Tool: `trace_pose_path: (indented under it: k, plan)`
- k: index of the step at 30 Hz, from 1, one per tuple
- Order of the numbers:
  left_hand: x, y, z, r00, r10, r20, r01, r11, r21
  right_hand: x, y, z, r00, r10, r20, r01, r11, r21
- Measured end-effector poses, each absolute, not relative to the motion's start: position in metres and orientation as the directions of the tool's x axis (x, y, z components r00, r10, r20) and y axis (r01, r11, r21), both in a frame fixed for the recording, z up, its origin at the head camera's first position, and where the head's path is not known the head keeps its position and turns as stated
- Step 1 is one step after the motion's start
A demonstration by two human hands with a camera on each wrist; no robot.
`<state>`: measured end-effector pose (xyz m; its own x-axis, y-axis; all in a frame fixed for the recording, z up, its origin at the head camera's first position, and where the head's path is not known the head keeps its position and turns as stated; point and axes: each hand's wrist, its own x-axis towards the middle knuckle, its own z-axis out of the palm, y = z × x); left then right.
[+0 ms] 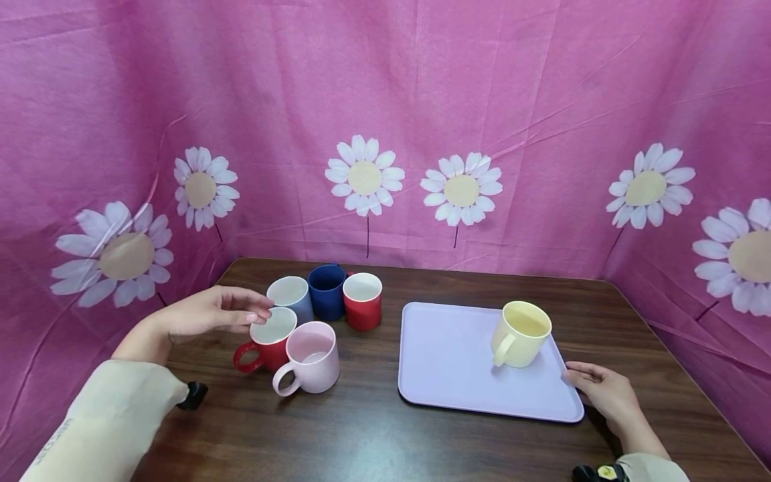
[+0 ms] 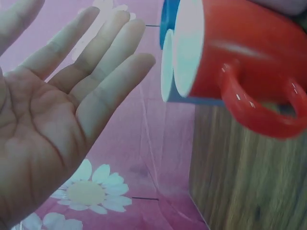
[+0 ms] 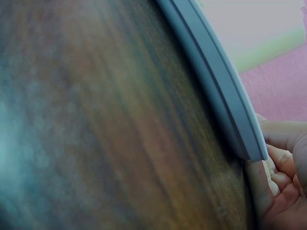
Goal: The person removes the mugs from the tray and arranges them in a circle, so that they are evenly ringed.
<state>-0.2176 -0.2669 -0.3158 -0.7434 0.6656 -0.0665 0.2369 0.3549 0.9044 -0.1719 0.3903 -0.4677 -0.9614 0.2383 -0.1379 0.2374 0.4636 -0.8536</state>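
Observation:
My left hand [image 1: 211, 313] hovers beside and just above the rim of a red mug [image 1: 274, 355], fingers relaxed. In the left wrist view the palm faces the camera and holds nothing, and the red mug [image 2: 249, 52] is apart from it. A pink mug [image 1: 319, 365] stands in front of the red one. Over on the right side, my right hand [image 1: 611, 398] grips the right edge of a lilac tray [image 1: 452, 361] between thumb and fingers; some fingers are hidden. A pale yellow mug [image 1: 521, 341] stands upright on the tray's right half.
Behind the red and pink mugs stand a light blue mug [image 1: 299, 304], a dark blue mug [image 1: 328, 294] and a second red mug [image 1: 363, 308]. Wooden table [image 1: 337, 435] surface lies between the mugs and the tray. A pink daisy-print curtain [image 1: 518, 80] hangs around the table.

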Motion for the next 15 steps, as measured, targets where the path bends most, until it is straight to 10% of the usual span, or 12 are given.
trace_pose_path:
  k: [15]
  plan:
    - [-0.231,-0.208,-0.331,-0.808,0.587,0.046,0.236,0.252,0.938,-0.172,0.391,-0.466,-0.958,0.244,-0.150,0.252,0.469,-0.846]
